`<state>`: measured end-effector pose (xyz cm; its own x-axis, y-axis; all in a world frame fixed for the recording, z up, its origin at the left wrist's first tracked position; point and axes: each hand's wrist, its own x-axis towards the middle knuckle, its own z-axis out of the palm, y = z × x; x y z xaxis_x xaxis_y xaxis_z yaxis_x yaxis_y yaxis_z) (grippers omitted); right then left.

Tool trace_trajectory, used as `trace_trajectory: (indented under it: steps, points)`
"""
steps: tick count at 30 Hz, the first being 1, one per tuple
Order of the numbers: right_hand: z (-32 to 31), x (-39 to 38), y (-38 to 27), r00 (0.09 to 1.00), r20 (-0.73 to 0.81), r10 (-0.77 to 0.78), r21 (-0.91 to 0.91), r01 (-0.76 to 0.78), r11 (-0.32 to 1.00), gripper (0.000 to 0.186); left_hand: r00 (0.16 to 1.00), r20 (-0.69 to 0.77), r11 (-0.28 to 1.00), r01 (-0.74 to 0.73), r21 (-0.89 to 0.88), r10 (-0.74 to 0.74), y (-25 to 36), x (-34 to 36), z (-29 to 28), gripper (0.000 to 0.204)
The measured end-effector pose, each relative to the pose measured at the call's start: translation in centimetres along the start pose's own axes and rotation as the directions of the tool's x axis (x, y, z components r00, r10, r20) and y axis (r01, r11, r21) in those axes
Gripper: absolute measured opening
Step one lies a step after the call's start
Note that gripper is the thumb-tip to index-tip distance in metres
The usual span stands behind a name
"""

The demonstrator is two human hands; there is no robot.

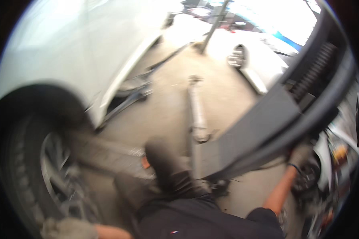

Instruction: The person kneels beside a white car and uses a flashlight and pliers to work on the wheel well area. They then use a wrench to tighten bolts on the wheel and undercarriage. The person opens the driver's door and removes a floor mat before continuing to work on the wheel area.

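Observation:
My left hand [70, 229], in a light work glove, is at the lower left, right beside the tyre [18, 159] of a white car [68, 47]. It seems to touch the tyre's lower edge, but blur hides its fingers. The wheel's silver spoked rim [60, 171] faces me. My right arm reaches out to the right. My gloved right hand [302, 154] is at the edge of a grey lift post [259, 123], and its fingers are smeared and partly lost in shadow. Whether either hand grips anything I cannot tell.
Lift arms [135, 93] reach under the white car. A long pale tube-like part [196, 107] lies along the floor ahead. Another white car [259, 59] stands at the far right. Parts and a wheel [307, 175] crowd the right side. An orange object [146, 162] is by my leg.

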<state>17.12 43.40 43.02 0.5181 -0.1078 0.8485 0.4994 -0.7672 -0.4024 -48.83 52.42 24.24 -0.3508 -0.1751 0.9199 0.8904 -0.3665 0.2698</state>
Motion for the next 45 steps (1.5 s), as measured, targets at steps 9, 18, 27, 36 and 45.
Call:
trace_trajectory:
  steps: [9, 18, 27, 36, 45]
  points:
    - [-0.9, -6.0, -1.4, 0.895, -0.193, -0.402, 0.382, 0.446, 0.809, 0.044, 0.996, 0.029, 0.994, -0.083, 0.074, 0.081, 2.2, 0.6, 0.6, 0.044]
    - [23.5, -42.3, -17.3, 0.128, 0.477, -0.869, 0.834, 0.246, 0.494, 0.033, 0.979, 0.204, 0.944, -0.046, 0.327, -0.023, 3.3, 0.9, 0.6, 0.042]
    - [24.6, -72.7, -16.7, -0.901, 0.189, -0.391, 0.965, 0.243, -0.095, 0.043, 0.962, 0.042, 0.839, 0.212, 0.501, -0.268, 4.2, 1.5, 1.3, 0.036]
    - [26.4, -77.9, -20.0, -0.988, -0.054, -0.143, 0.988, -0.032, -0.152, 0.047, 0.937, -0.163, 0.818, 0.349, 0.456, -0.309, 4.6, 1.9, 1.1, 0.031]
    - [26.3, -79.6, -32.0, -0.804, -0.067, -0.591, 0.971, -0.189, 0.147, 0.046, 0.994, 0.095, 0.201, -0.081, 0.976, -0.062, 4.1, 1.8, 4.5, 0.025]
